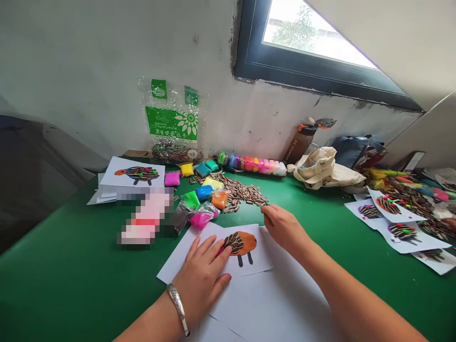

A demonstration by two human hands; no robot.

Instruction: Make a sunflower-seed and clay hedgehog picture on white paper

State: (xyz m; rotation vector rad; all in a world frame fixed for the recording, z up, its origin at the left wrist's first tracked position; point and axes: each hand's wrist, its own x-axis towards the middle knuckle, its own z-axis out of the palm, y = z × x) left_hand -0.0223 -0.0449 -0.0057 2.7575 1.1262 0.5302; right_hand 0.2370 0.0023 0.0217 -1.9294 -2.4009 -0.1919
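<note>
1. On my head view, the left hand (203,270) lies palm down over a white paper card bearing an orange animal with dark legs (264,259), its fingers slightly apart and holding nothing that I can see. A silver metal bracelet (178,308) circles that wrist.
2. The card is near the middle of the worktop, on top of larger plain white paper sheets (270,304). Striped sunflower seeds (233,241) cover part of the animal's body, overlapping one another; the orange part at its right is bare.
3. The right hand (285,229) reaches to the near right edge of a loose heap of dark striped seeds (245,191). Its thumb and forefinger are drawn close together there; I cannot tell whether a seed is clamped between them.
4. Beside the heap I see small coloured packets, among them an orange square packet (220,199) and a blue packet (204,192).
5. Behind them, a clear plastic bag with green printing (171,124) stands against the wall, dark seeds in its bottom.
6. At the left of the green worktop (71,280), a white card with a seed-covered animal (110,176) tops a paper stack.
</note>
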